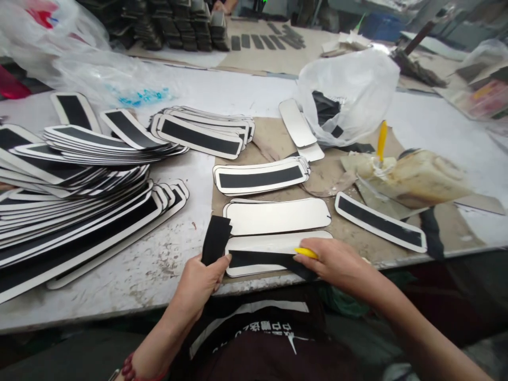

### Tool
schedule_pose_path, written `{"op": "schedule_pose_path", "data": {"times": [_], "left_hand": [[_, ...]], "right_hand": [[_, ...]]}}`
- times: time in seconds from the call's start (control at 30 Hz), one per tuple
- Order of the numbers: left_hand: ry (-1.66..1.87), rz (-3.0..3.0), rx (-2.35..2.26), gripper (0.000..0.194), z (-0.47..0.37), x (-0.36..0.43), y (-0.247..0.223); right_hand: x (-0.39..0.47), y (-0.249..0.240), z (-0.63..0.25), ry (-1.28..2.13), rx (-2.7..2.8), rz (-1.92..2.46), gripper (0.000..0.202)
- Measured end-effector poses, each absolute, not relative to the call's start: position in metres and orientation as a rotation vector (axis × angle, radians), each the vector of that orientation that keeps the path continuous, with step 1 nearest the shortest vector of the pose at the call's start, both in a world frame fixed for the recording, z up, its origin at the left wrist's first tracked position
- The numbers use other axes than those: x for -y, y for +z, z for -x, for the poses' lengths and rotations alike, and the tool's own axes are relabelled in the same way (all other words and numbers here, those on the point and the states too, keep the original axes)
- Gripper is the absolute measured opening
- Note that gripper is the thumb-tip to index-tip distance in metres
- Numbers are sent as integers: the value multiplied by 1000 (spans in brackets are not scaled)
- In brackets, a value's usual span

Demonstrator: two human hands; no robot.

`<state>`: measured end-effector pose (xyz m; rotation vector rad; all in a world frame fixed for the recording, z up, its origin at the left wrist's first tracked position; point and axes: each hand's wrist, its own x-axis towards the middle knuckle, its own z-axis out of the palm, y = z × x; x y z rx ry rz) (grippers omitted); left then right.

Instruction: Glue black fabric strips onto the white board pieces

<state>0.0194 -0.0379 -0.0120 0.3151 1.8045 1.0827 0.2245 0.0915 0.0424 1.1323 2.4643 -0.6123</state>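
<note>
The white board (pixel 278 242) lies near the table edge, at six o'clock in the view, with a black strip (pixel 257 259) across it. At the board's nine o'clock, the left hand (pixel 202 278) grasps a bundle of black strips (pixel 216 241), its thumb at the strip's end. At three o'clock, the right hand (pixel 333 259) pinches a yellow tool (pixel 305 253) over the strip. The strip's right end sags towards five o'clock, so uneven tension could set it crooked; a slipping thumb could shift it.
</note>
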Motion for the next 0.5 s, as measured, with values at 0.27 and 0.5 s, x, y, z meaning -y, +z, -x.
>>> {"op": "schedule_pose_path", "data": {"times": [0.27, 0.5], "left_hand": [[1018, -364, -1905, 41, -24, 39, -11], [948, -397, -1923, 43, -27, 39, -8]], "right_hand": [[-102, 26, -276, -358, -2455, -1515, 27], [-104, 23, -266, -129, -2456, -1521, 29]]}}
